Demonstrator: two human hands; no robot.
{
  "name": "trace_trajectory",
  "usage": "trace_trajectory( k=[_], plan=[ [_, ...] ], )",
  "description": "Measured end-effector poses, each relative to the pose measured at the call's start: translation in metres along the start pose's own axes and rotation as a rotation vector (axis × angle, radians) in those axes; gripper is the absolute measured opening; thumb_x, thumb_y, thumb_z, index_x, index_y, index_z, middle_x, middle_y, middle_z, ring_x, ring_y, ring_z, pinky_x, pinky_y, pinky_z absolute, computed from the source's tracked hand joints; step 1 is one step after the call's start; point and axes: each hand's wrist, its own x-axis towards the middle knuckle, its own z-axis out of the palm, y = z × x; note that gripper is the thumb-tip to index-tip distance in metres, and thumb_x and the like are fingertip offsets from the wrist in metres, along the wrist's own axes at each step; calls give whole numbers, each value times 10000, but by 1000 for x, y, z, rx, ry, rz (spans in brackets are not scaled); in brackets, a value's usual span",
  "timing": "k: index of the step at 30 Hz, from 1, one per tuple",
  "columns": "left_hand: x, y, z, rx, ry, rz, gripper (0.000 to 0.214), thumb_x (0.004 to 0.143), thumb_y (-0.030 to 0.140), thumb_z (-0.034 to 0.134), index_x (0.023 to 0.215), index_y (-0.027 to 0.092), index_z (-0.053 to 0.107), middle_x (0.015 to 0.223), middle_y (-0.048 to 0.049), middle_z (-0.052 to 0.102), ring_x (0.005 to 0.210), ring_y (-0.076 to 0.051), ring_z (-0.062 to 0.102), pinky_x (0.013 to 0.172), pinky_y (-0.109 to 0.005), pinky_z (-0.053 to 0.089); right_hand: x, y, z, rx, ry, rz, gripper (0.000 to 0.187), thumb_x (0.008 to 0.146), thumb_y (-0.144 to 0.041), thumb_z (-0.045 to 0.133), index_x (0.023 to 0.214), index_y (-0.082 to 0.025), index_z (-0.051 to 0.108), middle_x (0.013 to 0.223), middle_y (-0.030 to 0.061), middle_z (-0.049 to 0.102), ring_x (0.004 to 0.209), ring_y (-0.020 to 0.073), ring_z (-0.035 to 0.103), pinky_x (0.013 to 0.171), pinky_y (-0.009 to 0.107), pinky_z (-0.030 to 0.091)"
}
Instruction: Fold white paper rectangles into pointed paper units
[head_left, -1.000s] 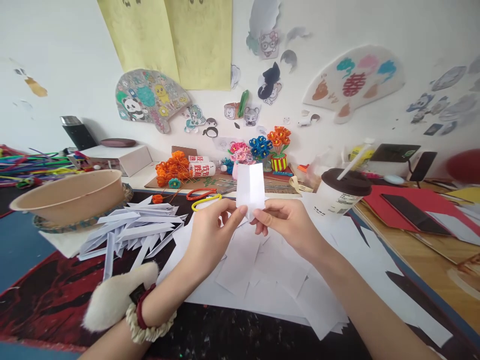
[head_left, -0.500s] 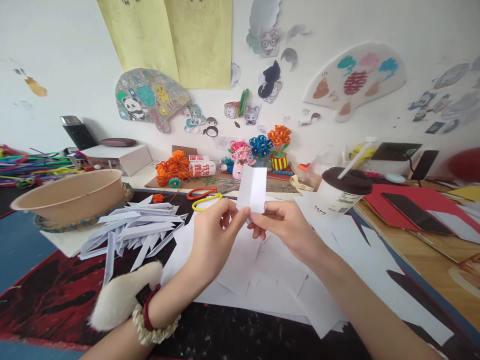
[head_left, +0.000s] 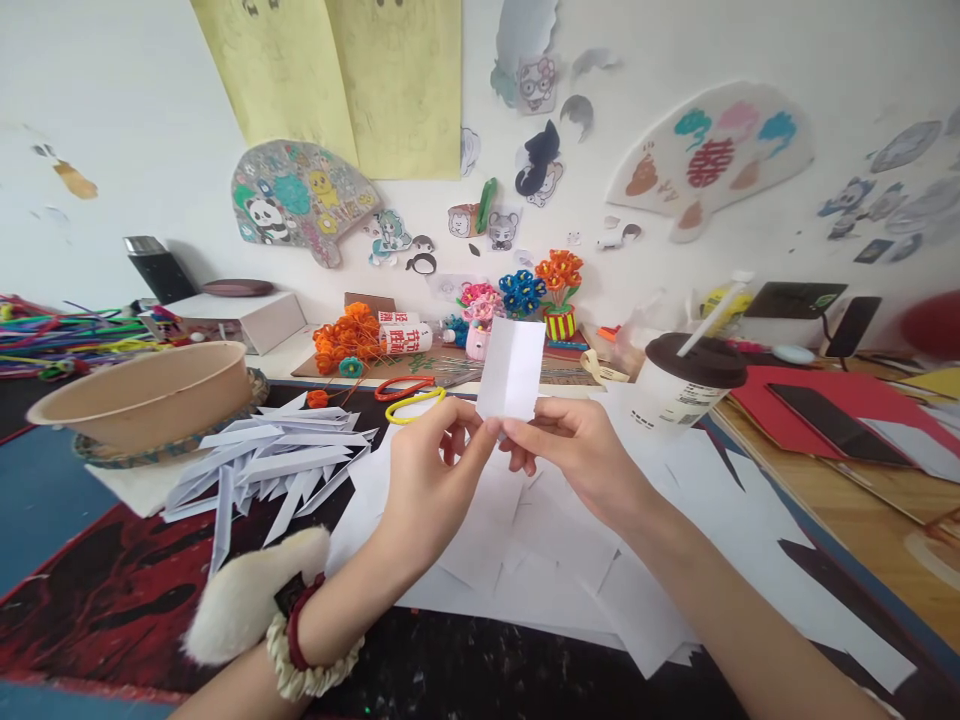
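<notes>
A small white paper piece (head_left: 512, 368) with a lengthwise crease stands upright above the table, held at its lower end by both hands. My left hand (head_left: 429, 470) pinches its bottom left corner with thumb and forefinger. My right hand (head_left: 571, 452) pinches the bottom right corner the same way. Loose white paper sheets (head_left: 540, 560) lie on the table under my hands. A pile of folded pointed white paper strips (head_left: 266, 460) lies to the left.
A tan paper bowl (head_left: 142, 392) sits at the left. A lidded cup with a straw (head_left: 686, 380) stands at the right, red sheets (head_left: 817, 415) beyond it. Scissors with orange and yellow handles (head_left: 409, 395), a glue bottle (head_left: 405, 335) and pipe-cleaner flowers (head_left: 525, 292) line the back.
The paper piece has opened a little wider and tilted slightly to the right. Both hands keep their pinch and have barely shifted.
</notes>
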Motion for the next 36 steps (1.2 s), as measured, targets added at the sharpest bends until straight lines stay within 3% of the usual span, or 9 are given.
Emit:
trace_trajectory(
  k=[14,25,31,36],
  plan=[
    [5,0,-2,-103,-32,-105,220,868,296,579,687,172,594,683,-2,602,643,-128,504,577,-245,416,1,3,-1,-42,25,4,145,756,-287,706,704,-151,710,613,18,641,531,125,578,485,257,465],
    [6,2,-3,-128,-90,-104,247,880,282,560,660,174,585,666,4,590,582,-111,496,474,-206,355,2,1,-2,-36,39,28,109,709,-246,680,639,-163,676,562,-3,587,523,128,530,476,261,403],
    [6,0,-3,-201,-213,-188,237,867,318,591,685,166,606,676,7,587,493,-78,431,445,-202,337,3,4,-2,-51,121,-8,107,719,-241,677,642,-166,676,574,-3,591,514,115,504,476,258,391],
    [5,2,-1,-214,-184,-178,226,846,312,619,680,160,609,651,7,569,533,-88,446,459,-198,344,2,6,0,-40,124,-28,103,729,-241,679,649,-176,682,595,1,607,509,111,491,475,258,394]
  ],
)
